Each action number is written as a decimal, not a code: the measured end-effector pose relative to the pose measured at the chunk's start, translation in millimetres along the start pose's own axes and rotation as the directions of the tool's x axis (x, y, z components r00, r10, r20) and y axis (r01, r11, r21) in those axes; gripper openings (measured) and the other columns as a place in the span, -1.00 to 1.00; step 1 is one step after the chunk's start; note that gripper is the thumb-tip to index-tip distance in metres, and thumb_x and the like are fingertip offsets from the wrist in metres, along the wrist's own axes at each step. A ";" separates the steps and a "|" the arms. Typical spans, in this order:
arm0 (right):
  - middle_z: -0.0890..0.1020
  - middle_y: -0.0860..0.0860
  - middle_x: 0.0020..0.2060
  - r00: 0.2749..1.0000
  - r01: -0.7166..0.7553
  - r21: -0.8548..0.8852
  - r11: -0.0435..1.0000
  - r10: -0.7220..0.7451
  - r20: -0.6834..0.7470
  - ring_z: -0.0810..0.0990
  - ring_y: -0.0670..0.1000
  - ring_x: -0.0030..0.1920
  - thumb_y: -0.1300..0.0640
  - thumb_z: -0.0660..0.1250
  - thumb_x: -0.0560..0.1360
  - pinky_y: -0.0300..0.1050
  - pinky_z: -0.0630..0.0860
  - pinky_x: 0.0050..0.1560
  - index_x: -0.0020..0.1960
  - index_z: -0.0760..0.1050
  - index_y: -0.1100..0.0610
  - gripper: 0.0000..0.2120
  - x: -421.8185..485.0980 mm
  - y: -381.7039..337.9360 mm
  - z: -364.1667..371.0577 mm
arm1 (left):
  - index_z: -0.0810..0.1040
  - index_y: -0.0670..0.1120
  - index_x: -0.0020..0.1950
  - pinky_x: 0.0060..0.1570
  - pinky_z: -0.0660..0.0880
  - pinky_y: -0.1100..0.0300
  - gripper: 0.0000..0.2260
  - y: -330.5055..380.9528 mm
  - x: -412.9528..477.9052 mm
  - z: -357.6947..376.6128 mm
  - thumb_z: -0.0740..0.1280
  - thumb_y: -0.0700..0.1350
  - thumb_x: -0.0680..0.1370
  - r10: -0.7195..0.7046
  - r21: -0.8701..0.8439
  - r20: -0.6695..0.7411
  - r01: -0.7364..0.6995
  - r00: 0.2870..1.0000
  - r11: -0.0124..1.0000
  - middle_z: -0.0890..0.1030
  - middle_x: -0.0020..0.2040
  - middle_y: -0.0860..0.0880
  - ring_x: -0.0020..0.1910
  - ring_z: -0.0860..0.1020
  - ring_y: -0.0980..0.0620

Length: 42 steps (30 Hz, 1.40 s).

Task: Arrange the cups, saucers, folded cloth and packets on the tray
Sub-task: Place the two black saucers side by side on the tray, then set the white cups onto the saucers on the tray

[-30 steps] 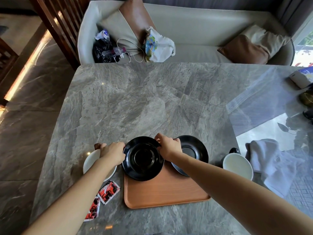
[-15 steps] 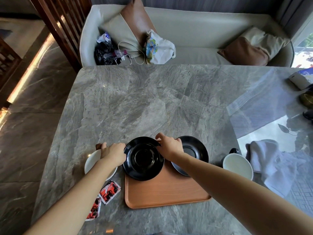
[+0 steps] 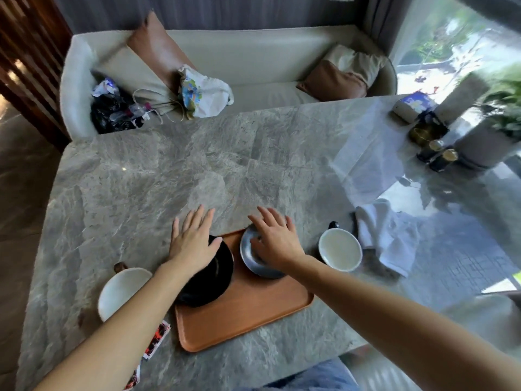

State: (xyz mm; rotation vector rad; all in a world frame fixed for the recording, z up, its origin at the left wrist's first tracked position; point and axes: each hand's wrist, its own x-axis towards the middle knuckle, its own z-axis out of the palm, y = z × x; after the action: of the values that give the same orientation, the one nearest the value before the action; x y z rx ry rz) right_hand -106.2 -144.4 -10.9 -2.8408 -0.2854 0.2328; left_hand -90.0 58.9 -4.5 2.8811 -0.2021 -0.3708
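Lying nearest, two red-and-black printed packets (image 3: 158,335) on the grey veined marble table (image 3: 197,176), just left of the near left corner of the orange-brown rectangular wooden tray (image 3: 248,314), off it, one partly under the left forearm. Tray's near half bare wood. Glossy black round saucer (image 3: 217,277) on tray's left side, reaching its left edge. Second dark round saucer, glinting grey (image 3: 249,256), at tray's far end, right of the black one, close to it, can't tell if they touch. White round cup with brown handle (image 3: 121,289) on table left of tray, off it, partly hidden by left arm. White cup with black handle (image 3: 339,249) on table right of tray's far right corner, off it. Rumpled white cloth (image 3: 386,235) further right of tray, just past that cup. Left hand (image 3: 191,241) flat, palm down, fingers straight and spread over black saucer's far rim, fingertips past tray's far edge, holding nothing. Right hand (image 3: 275,241) palm down over the grey-glinting saucer, fingers spread and loose, thumb low at its dish, gripping nothing, contact unclear. Far beyond tray: cream sofa (image 3: 253,60) with brown cushions (image 3: 158,49), black bag (image 3: 112,114), white printed bag (image 3: 203,91). Far right of tray, small dark jars (image 3: 437,156), blurred
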 end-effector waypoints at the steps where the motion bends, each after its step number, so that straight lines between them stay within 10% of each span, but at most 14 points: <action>1: 0.11 0.02 0.53 1.000 -0.023 0.005 1.000 0.023 -0.003 0.02 0.11 0.53 -0.03 0.20 0.49 0.23 -0.01 0.46 0.46 0.17 -0.03 -0.45 -6.1 7.9 -2.9 | -0.10 0.04 0.53 0.47 -0.19 -0.11 -0.37 11.5 1.1 1.3 0.13 0.13 0.56 0.025 0.007 -0.003 -0.025 1.000 1.000 -0.06 0.57 -0.01 0.54 -0.09 0.00; 18: 0.33 0.09 0.39 0.934 -0.358 0.269 0.894 0.336 0.124 0.36 0.15 0.34 0.13 0.26 0.49 0.04 0.41 0.24 0.45 0.15 0.12 -0.43 -88.2 180.8 -28.7 | 0.10 -0.07 0.50 0.38 0.27 0.01 -0.43 194.0 23.7 50.7 0.18 0.08 0.56 0.234 -0.247 0.267 -0.168 0.935 0.954 0.20 0.52 -0.07 0.47 0.22 -0.06; 35: 0.49 0.09 -0.13 0.728 -0.677 0.605 0.420 0.257 0.636 0.53 0.01 -0.29 0.28 0.15 0.48 -0.16 0.59 -0.41 0.24 0.42 0.19 -0.66 -59.5 221.4 -28.7 | 0.40 -0.18 0.20 -0.04 0.40 0.12 -0.70 232.6 41.0 96.9 0.23 -0.28 0.47 -0.049 -0.464 0.438 0.273 0.898 0.843 0.54 0.16 -0.20 0.11 0.50 -0.15; 42: 0.48 0.01 -0.25 0.781 -0.604 0.630 0.489 0.201 0.592 0.48 0.00 -0.29 0.18 0.18 0.43 -0.17 0.50 -0.29 -0.02 0.54 0.09 -0.80 -25.6 198.5 -29.2 | 0.35 -0.10 0.26 -0.05 0.56 0.04 -0.66 206.7 20.7 67.2 0.27 -0.22 0.49 -0.199 -0.703 0.615 0.645 0.763 0.299 0.48 0.18 -0.14 0.14 0.50 -0.08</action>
State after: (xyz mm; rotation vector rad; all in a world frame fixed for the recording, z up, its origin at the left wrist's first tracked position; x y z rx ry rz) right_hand -91.5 -344.4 -36.8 -1.8353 0.3848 0.8831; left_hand -109.9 -157.7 -22.4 1.6415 0.6028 -0.8830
